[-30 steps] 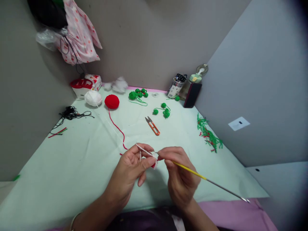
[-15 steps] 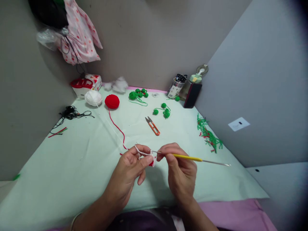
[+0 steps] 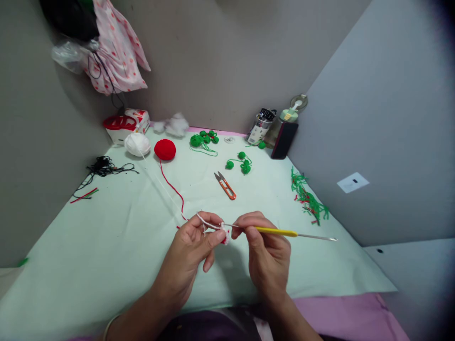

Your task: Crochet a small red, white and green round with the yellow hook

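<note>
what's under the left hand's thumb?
The left hand pinches a small red-and-white crocheted piece, white yarn looped over its fingers. Most of the piece is covered.

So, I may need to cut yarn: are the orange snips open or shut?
Open: the small orange-handled metal thread snips lie flat, blade tips visibly parted.

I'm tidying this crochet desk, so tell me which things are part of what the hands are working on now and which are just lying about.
In use:
left hand, pinching the small red and white piece
right hand, holding the yellow crochet hook
white yarn ball
red yarn ball

Lying about:
orange snips
green balls
green yarn scraps
black cord
</note>
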Tool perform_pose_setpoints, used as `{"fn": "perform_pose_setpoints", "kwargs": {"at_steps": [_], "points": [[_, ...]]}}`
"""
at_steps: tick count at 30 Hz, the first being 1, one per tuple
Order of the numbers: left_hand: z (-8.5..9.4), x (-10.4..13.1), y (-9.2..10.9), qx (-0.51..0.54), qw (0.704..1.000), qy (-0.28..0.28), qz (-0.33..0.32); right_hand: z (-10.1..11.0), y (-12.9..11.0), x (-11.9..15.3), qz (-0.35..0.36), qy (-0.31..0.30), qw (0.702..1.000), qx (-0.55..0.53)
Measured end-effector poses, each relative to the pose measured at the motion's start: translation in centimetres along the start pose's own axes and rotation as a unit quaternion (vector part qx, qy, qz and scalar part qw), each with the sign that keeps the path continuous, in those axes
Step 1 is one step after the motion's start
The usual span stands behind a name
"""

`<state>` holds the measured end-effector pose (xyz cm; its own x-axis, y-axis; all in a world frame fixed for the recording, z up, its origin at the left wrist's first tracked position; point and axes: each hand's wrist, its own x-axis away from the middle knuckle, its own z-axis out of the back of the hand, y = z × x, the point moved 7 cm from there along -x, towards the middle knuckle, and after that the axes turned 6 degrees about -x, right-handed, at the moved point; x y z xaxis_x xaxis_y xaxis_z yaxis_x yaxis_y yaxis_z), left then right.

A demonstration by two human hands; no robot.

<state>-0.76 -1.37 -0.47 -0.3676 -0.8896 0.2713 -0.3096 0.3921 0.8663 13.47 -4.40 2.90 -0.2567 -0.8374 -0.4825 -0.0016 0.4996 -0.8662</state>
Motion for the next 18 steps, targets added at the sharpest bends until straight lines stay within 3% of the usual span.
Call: {"fn": "perform_pose_setpoints", "kwargs": {"at_steps": [18], "points": [[0.43,-0.16,-0.11,0.021,1.0,0.015,0.008,0.3,-0.75,-0.04,0.011,0.008,1.0,0.026]]}}
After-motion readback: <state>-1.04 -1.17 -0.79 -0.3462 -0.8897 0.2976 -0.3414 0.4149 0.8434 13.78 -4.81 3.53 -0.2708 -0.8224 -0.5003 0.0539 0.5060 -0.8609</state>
